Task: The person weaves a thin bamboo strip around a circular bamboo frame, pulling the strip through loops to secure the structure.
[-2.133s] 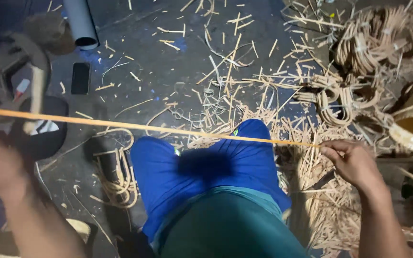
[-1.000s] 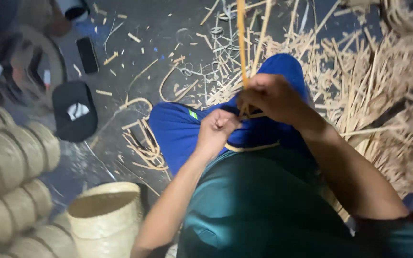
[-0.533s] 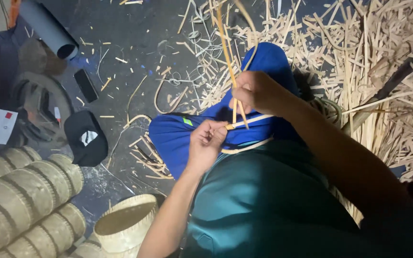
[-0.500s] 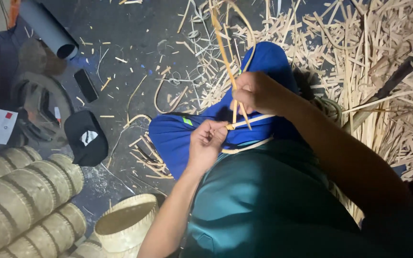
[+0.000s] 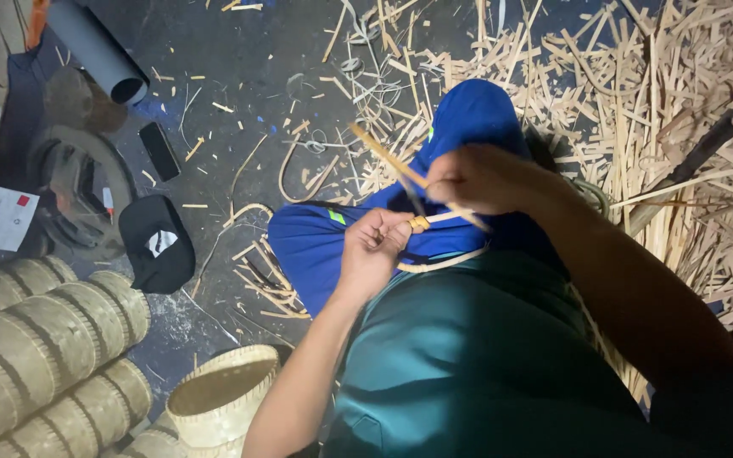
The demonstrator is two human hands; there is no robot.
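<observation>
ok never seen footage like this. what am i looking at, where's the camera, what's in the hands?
There is no machine here: a person works with two bare hands. The single picture comes from a camera worn on the head, looking down over the lap at a dark floor. The left hand pinches a small wrapped spot on a thin cane strip that curves across the blue-clad knees. The right hand grips the same strip, whose free end sticks up and away. To the right lies a heap of pale cane scraps. To the left lie stacked woven baskets, one open basket, a black cap, a phone and a grey pipe.
</observation>
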